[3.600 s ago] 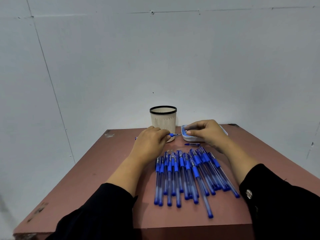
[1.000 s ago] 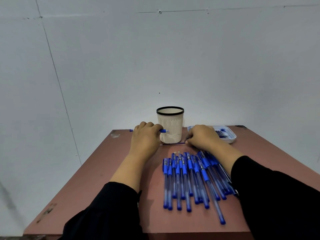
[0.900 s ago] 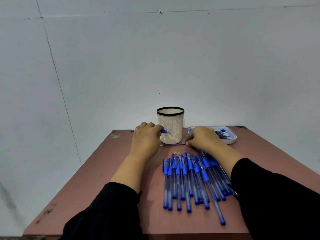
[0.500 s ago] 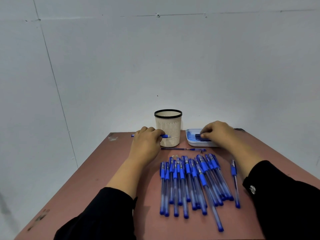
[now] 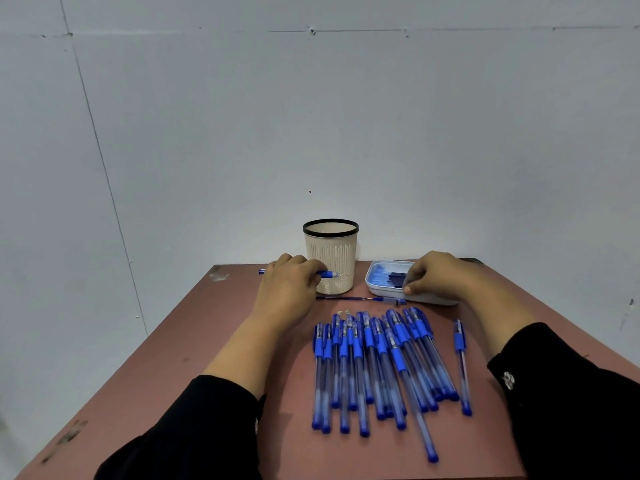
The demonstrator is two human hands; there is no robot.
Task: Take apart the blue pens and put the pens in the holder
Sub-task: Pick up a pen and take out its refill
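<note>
Blue pens (image 5: 381, 368) lie in a loose bundle at the lower centre of the frame, side by side on the reddish-brown table (image 5: 207, 358), their grips pointing up the picture and their blue ends toward you, and one pen (image 5: 461, 367) lies by itself just right of the bundle. Your left hand (image 5: 289, 289) sits left of centre, curled into a fist around a pen barrel (image 5: 327, 274), with a blue tip poking out to the right against the holder and a bit of blue showing out the left side of the fist. That holder (image 5: 330, 261), a cream cup with a black rim and slotted walls, stands upright at the back of the table in the middle of the frame, and I cannot tell what is inside it. Your right hand (image 5: 440, 275) is over at the right, resting on the white tray (image 5: 377, 278), fingers bent down onto the dark blue pieces lying in it; whether you are pinching one of them I cannot tell, since the fingers cover the spot. Between holder and bundle, a thin ink refill (image 5: 360, 299) lies flat across the table, its right end just in front of the tray. Both your sleeves (image 5: 581, 410) are black, filling the lower corners.
</note>
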